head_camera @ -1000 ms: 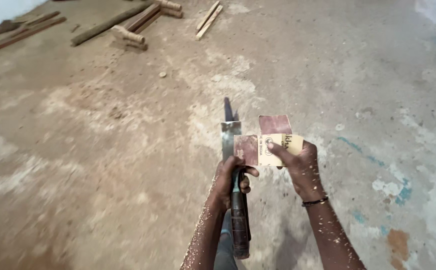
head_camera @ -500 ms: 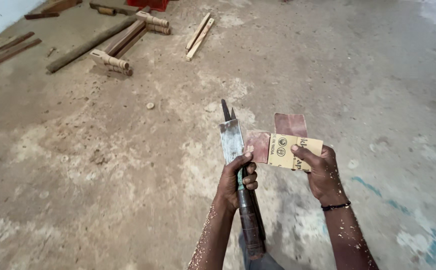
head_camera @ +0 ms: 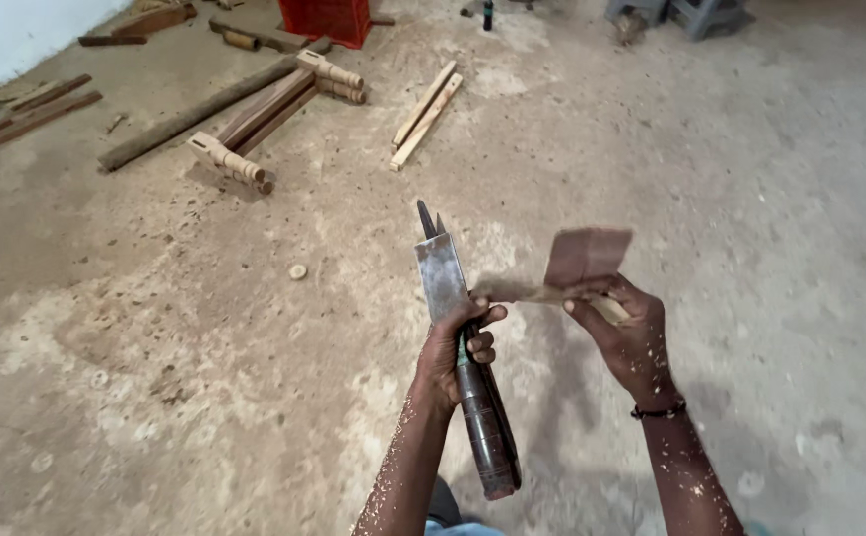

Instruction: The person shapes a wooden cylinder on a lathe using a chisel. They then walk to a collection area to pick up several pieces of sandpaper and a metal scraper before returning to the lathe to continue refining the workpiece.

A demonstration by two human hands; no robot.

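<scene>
Dusty concrete floor (head_camera: 155, 377) below and beyond the fingers, pale, scuffed, strewn with shavings. Far past the fingertips: turned wooden legs (head_camera: 229, 161), a pair of slats (head_camera: 425, 114), long dark timbers along a pale wall (head_camera: 16, 30), a red crate (head_camera: 329, 18) and grey stools (head_camera: 676, 15) at the top edge. Small round disc (head_camera: 297, 271) lying alone, well to the left of the left fingers.

Changed since a second ago: sandpaper (head_camera: 584, 258) no longer held flat with its pale back showing beside the blade. Now bent, reddish-brown flap standing up above the right fingers, lower strip reaching leftward to the blade's edge just above the left thumb. Touching there or just short of it: cannot tell. Judged from that, rubbing paused and the sheet being refolded or regripped.

Left hand (head_camera: 453, 347) wrapped round the chisel (head_camera: 441, 273) where the metal meets the dark wooden handle (head_camera: 482, 427), fingers curled and pressed together, thumb up against the blade. Blade pointing up and away from the fingers, handle running down past the wrist.

Right hand (head_camera: 626, 333) pinching the sandpaper between thumb and bent fingers, just beside the left hand and not touching it. Dark bracelet (head_camera: 659, 409) at the wrist. Sawdust (head_camera: 403, 467) speckled over both forearms.
</scene>
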